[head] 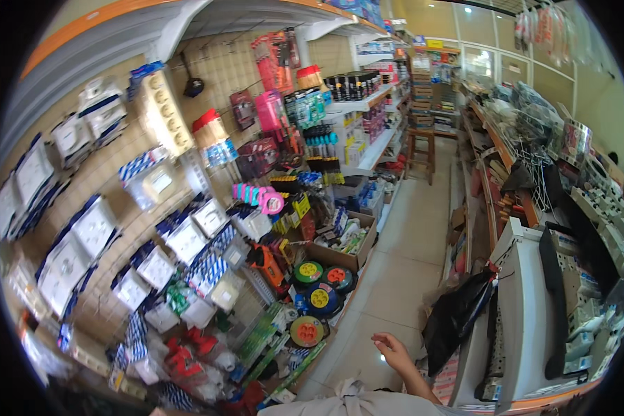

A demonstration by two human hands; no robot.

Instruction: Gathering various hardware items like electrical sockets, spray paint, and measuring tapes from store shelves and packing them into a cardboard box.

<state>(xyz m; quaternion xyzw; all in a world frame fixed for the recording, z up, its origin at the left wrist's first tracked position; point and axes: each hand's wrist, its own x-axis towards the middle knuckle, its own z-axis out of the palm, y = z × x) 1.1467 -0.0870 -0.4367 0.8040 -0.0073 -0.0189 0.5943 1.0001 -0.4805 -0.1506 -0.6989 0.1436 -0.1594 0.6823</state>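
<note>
My right hand (pixel 391 351) is raised over the tiled aisle floor (pixel 395 291), low in the view. Its fingers are loosely bent and a little apart, with nothing seen in them. A black plastic bag (pixel 455 322), tied at the top, hangs just right of it on the end of a white metal shelf (pixel 517 291). My left hand is out of view. Round extension cord reels (pixel 308 331) with yellow or red socket faces lie on the low shelf to the left, near the aisle. Packaged white sockets and switch plates (pixel 187 239) hang on the wall rack.
A cardboard box (pixel 364 242) of packaged goods sits beside the reels. Paint brushes (pixel 216 138) and pink tape measures (pixel 270 202) hang on hooks. Farther along the aisle stands a wooden stool (pixel 420 156). Shelves with bagged goods (pixel 533 112) line the right side.
</note>
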